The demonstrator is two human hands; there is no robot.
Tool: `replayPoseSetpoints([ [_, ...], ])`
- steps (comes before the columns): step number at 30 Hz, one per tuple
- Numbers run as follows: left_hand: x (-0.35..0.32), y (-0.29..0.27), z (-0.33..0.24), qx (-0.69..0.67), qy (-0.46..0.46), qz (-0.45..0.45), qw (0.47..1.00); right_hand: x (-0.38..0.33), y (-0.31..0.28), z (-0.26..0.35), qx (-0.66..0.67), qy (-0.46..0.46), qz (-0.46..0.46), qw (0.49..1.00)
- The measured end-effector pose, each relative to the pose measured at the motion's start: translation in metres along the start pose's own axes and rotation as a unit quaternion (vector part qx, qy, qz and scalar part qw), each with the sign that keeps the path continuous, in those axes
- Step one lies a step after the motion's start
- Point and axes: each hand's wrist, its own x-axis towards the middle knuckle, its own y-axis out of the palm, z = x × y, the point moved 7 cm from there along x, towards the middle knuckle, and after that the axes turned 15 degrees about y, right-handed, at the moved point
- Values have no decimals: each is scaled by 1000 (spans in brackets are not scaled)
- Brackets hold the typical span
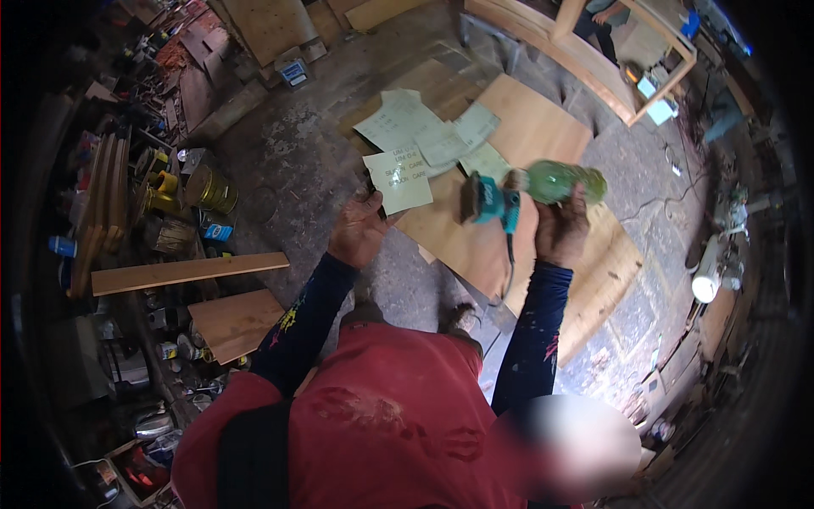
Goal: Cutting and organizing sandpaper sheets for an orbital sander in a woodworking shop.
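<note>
Fingers of right hand [561, 227]: curled tight around the green bottle [560, 181], which looks blurry, so I judge it is moving.
Fingers of left hand [359, 229]: spread open, palm up, holding nothing; the hand is at about 9 o'clock from the bottle.
Green bottle: lies sideways, up in the air at the top of the right hand, its far end pointing to 3 o'clock.
Teal power tool [489, 202]: sits on the wood sheet [543, 127], just beside the bottle at 9 o'clock, its cord [509, 265] running down to 6 o'clock.
Paper sheets [421, 136]: lie on the wood at 11 o'clock from the hands; one pale card [398, 180] is near the left thumb.
Doing it well: I think a firm grip matters, and keeping the bottle over the wood, away from the papers.
Paint cans [208, 188]: far off at 9 o'clock, on the floor [297, 153].
</note>
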Motion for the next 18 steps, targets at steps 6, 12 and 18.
replayPoseSetpoints([
  [6, 40, -60, -105, -3, 34, -38, 999, 23, 209, -152, -164, -26, 90, 982],
  [12, 66, -159, -211, 81, 67, -63, 992, 55, 289, -304, -357, -95, 76, 926],
  [18, 84, -218, -263, 20, 12, -69, 997, 101, 295, -445, -161, 124, 75, 976],
])
